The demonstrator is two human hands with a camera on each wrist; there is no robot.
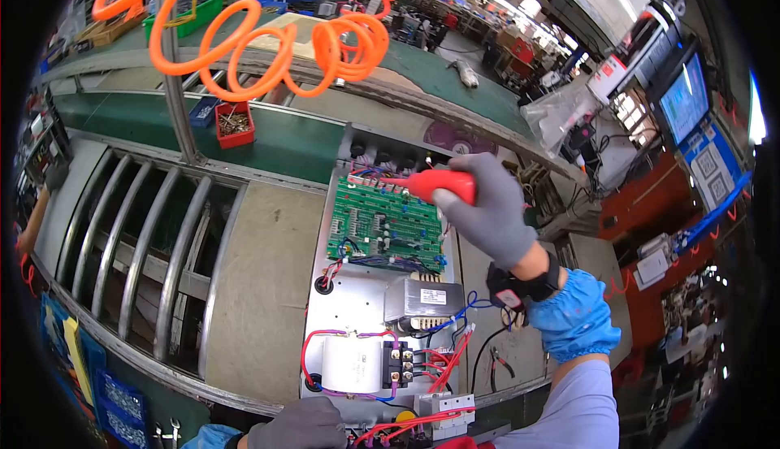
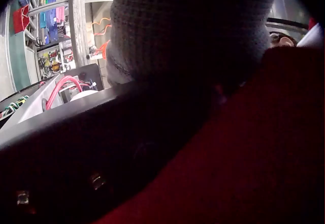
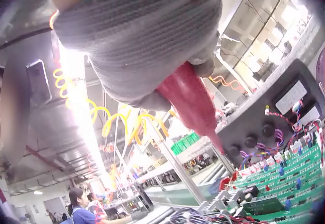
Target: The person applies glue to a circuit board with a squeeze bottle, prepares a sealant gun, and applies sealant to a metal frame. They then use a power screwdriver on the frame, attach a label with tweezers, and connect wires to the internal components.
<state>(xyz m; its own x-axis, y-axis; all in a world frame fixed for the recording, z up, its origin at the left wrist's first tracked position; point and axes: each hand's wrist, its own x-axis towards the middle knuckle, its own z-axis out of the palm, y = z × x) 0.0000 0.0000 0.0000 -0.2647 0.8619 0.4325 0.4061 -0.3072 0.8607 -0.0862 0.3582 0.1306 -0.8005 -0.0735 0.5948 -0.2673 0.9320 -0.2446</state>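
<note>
In a grey glove, the right hand [image 1: 491,209] grips a red-handled screwdriver [image 1: 443,184]; its shaft points left over the top edge of a green circuit board [image 1: 388,225]. The right wrist view shows the gloved fingers curled round the red handle [image 3: 190,99], its tip near the row of white connectors. The board lies in a metal chassis [image 1: 357,299] with a transformer [image 1: 422,300] and a white cylinder [image 1: 351,364]. The left hand [image 1: 301,426], also gloved, rests at the chassis's near end; its fingers are partly hidden, and dark in the left wrist view.
Orange coiled hoses [image 1: 284,51] hang above. Left of the chassis are metal rollers [image 1: 146,246] and a red bin of screws [image 1: 235,125]. Pliers [image 1: 500,364] lie to the right, below a monitor [image 1: 684,98]. In the right wrist view, a person in blue [image 3: 84,214] sits farther off.
</note>
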